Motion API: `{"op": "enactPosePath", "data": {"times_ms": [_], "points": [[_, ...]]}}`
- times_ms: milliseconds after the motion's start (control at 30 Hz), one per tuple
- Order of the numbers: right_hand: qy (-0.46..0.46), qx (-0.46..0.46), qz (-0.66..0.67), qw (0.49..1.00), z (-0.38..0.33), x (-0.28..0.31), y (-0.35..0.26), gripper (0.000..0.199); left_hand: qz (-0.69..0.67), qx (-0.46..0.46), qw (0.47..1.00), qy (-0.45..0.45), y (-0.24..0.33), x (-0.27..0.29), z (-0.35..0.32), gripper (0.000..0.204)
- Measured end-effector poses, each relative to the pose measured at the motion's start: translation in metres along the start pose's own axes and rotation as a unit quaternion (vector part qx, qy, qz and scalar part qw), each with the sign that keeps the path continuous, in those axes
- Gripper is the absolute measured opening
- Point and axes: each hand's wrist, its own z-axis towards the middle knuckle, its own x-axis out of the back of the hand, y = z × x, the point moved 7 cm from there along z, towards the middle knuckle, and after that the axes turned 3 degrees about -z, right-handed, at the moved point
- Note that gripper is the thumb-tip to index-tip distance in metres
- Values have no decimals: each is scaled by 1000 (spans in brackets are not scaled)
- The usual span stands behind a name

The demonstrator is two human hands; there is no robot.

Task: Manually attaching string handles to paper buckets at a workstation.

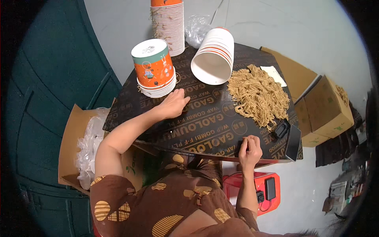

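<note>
My left hand (173,104) rests on the dark printed tabletop (197,132), just in front of a short upside-down stack of orange, green and white paper buckets (154,71). Its fingers look slightly apart and bent downward, with nothing visible in them. A bit of tan cord (178,77) sticks out beside that stack. Near the front edge of the table, my right hand (249,151) is closed, its fingers curled together; whatever they may hold is hidden. Beyond it lies a large tangled heap of tan cord (260,94).
White paper buckets (213,57) lie nested on their side at the back. A tall bucket stack (169,29) stands behind, cords along its side. A black holder (290,138) sits at the right corner. Cardboard boxes (325,104) (73,146) flank the table; a red stool (274,197) holds a phone.
</note>
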Motion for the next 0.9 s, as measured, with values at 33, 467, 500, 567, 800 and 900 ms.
{"op": "enactPosePath", "data": {"times_ms": [33, 467, 500, 567, 800, 900], "points": [[0, 4, 0, 1000, 0, 0, -1, 2, -18, -1, 1000, 2, 3, 3, -11, 32], [-8, 25, -11, 1000, -3, -2, 0, 2, -80, 39, 996, 13, 31, 24, -113, 49], [-5, 27, -20, 999, -3, -2, 1, 2, -81, 42, 996, 13, 30, 22, -119, 49], [-6, 21, -28, 999, -4, -2, 1, 1, -141, 28, 989, 38, 29, 19, -129, 56], [-8, 31, -37, 999, -4, -2, -1, 4, -242, 3, 967, 75, 32, 20, -144, 61], [-12, 33, -40, 999, -4, -2, -2, 5, -246, 9, 964, 99, 32, 25, -148, 63]]}}
